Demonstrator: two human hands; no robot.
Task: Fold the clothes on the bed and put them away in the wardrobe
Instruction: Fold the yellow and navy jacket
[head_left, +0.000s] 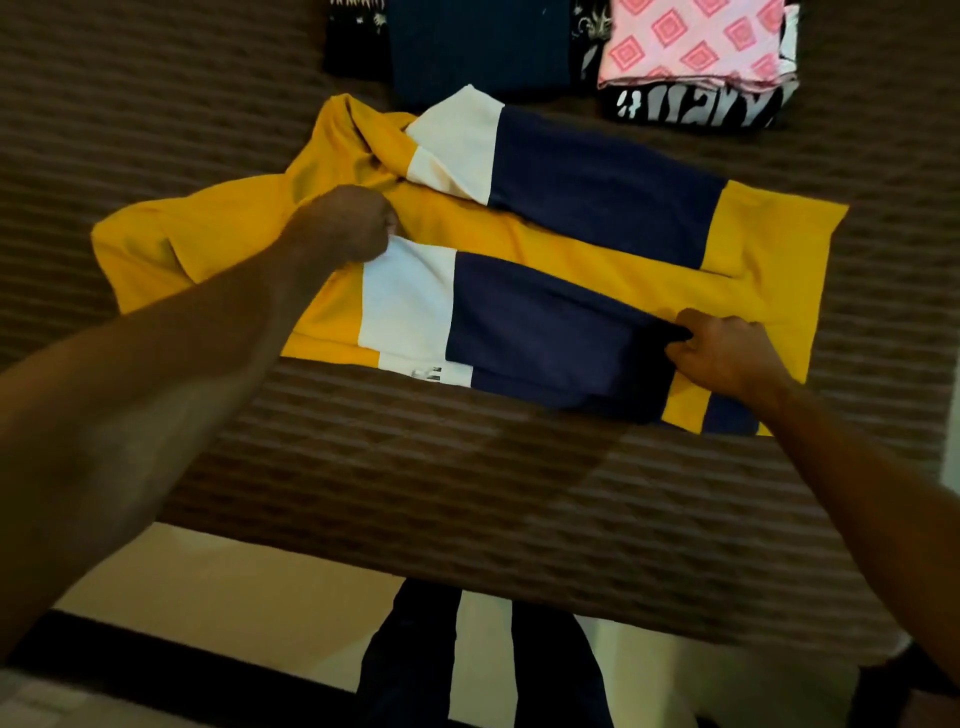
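A yellow, white and navy shirt (571, 249) lies spread across the brown striped bed (467, 493), its two sides folded in toward the middle. My left hand (353, 223) grips the fabric near the collar end, fingers curled into it. My right hand (722, 348) pinches the navy fold near the hem end. Folded clothes sit at the far edge: a navy piece (478, 47) and a pink diamond-patterned piece (696, 41) on top of a black-and-white printed one (696, 106).
Another black printed garment (356, 36) lies left of the navy piece. The bed's near edge runs across the lower frame; below it are a pale floor (234, 597) and my dark-trousered legs (483, 665). No wardrobe is in view.
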